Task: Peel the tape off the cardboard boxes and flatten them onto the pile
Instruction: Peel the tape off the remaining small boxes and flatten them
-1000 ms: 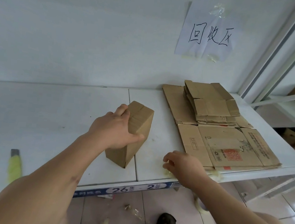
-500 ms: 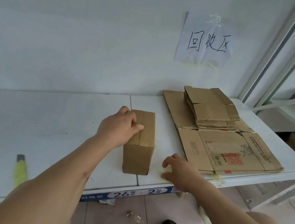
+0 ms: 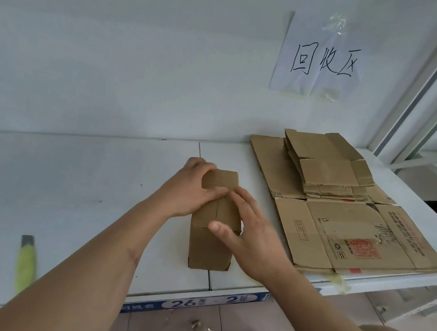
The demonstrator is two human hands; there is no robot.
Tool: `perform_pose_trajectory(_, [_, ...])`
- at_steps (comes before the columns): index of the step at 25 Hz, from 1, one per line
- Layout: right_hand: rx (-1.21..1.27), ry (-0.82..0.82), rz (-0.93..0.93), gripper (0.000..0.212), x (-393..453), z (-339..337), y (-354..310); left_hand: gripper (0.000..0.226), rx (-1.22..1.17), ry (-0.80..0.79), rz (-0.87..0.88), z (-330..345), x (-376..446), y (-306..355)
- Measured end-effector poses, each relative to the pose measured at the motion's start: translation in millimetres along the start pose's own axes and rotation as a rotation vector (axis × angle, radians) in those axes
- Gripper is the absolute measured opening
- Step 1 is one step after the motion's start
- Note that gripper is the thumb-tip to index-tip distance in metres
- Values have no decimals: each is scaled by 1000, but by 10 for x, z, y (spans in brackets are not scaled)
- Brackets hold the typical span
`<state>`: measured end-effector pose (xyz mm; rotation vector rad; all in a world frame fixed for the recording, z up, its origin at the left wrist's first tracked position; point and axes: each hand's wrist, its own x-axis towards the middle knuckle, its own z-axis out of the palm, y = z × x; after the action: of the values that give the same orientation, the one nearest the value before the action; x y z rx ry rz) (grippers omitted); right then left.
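Small cardboard box (image 3: 213, 220) upright on white shelf (image 3: 68, 186), left hand (image 3: 191, 189) curled around its top left edge, right hand (image 3: 251, 231) fingers spread flat on its top, flattened pile (image 3: 345, 211) just right of the hands

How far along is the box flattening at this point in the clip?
Done: several flattened boxes already lie stacked on the big flat cardboard sheet on the shelf. In hand: one small box stands assembled, the left hand gripping its top and the right hand lying across it, fingers straight. Left: peel that box's tape, flatten it and add it to the pile.
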<state>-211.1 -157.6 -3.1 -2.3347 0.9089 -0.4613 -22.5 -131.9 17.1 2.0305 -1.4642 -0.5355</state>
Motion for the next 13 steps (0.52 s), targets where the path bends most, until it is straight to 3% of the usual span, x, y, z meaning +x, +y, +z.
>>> perform_pose_trajectory(6, [113, 35, -13, 102, 74, 214, -79, 68, -154, 124, -101, -42, -19, -132])
perform_pose_trajectory(13, [450, 125, -33, 70, 142, 379, -55, 47, -423, 292, -188, -83, -68, -229])
